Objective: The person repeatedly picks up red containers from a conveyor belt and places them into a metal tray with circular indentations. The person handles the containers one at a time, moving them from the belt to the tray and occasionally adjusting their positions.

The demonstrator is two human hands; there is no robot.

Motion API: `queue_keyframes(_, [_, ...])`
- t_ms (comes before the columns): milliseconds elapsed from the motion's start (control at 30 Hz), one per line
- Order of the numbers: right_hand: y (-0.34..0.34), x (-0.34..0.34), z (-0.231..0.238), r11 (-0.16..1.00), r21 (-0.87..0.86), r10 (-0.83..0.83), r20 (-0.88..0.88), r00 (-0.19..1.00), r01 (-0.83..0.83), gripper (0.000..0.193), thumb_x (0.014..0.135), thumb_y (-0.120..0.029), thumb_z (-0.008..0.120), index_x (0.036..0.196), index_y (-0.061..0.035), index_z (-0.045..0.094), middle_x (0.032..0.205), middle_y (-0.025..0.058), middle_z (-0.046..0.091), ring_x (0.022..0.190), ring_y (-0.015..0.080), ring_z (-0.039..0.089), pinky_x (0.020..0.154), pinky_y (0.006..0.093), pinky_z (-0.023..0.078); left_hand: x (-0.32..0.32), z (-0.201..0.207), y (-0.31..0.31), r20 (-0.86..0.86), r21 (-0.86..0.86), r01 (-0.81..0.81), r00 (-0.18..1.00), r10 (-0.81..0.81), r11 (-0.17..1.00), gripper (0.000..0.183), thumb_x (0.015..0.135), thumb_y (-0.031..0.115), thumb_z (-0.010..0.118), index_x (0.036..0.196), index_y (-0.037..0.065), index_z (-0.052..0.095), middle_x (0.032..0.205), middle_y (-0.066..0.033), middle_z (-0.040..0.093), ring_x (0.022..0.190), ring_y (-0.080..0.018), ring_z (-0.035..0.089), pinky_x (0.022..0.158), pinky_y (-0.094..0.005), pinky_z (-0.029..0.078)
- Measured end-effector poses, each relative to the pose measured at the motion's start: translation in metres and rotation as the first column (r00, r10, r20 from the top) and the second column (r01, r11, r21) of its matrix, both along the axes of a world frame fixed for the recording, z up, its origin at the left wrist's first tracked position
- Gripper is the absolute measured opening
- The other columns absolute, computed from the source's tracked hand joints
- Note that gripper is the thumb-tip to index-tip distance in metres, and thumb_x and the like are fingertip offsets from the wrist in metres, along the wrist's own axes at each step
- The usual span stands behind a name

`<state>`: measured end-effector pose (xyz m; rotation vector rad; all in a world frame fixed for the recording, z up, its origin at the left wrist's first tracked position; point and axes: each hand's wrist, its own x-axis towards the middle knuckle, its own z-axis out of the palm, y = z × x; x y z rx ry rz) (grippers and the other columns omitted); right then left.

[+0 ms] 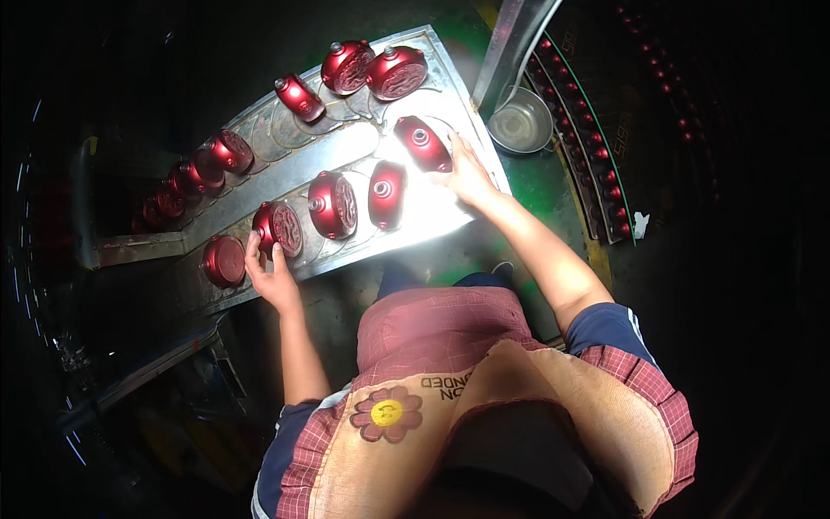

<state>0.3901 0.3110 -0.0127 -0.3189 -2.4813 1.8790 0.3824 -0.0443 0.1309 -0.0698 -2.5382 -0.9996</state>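
Note:
On a brightly lit metal conveyor stand several glossy red, round flattened bottles with short necks and embossed faces. My right hand (471, 177) grips a red bottle (422, 143) at the right end, fingers along its right side and thumb near its lower edge. My left hand (273, 278) has its fingers and thumb around the near side of another red bottle (281, 228) in the front row. Between my hands are two more, an embossed bottle (333, 205) and a narrow-side-on bottle (386, 195). Left of my left hand sits another red bottle (225, 261).
Along the back row are a bottle pair (347, 67) and a lone tilted bottle (299, 97). A metal bowl (520, 121) lies beyond the conveyor's right edge (484, 138), beside a metal post (508, 52). A curved line of red items (596, 138) runs further right.

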Motion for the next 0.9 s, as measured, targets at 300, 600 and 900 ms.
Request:
queue_keyframes(300, [0.174,0.143,-0.011,0.925,-0.375,-0.069,-0.022,0.997,0.056,0.070,0.076,-0.012,0.077,0.136,-0.0029,0.043,0.121,0.0162,0.058,0.105,0.0263,0.062,0.091,0.0386,0.052,0.142,-0.047,0.288,0.637,0.486,0.126,0.626,-0.450,0.865,0.010,0.092,-0.004,0.062,0.100,-0.001,0.066,0.093,-0.0074,0.069,0.074,-0.0103,0.062,0.064,-0.0213,0.048])
queue_keyframes(600, [0.395,0.240,-0.125,0.714,-0.407,-0.514,0.248,0.821,0.570,0.056,0.083,-0.006,0.072,0.134,-0.0057,0.049,0.117,0.0125,0.060,0.104,0.0214,0.061,0.090,0.0358,0.052,0.113,-0.183,0.471,0.763,0.557,0.253,0.220,-0.608,0.791,0.008,0.094,0.000,0.059,0.097,0.001,0.067,0.088,-0.0024,0.068,0.072,-0.0064,0.058,0.062,-0.0185,0.043])
queue_keyframes(900, [0.598,0.303,-0.289,0.426,0.006,-0.847,0.354,0.397,0.904,0.057,0.086,-0.007,0.071,0.138,-0.0111,0.049,0.121,0.0138,0.060,0.102,0.0187,0.062,0.087,0.0347,0.052,-0.064,-0.366,0.743,0.737,0.528,0.499,0.133,-0.663,0.687,0.017,0.094,0.002,0.061,0.109,-0.001,0.068,0.094,-0.0010,0.067,0.079,-0.0080,0.059,0.073,-0.0204,0.047])
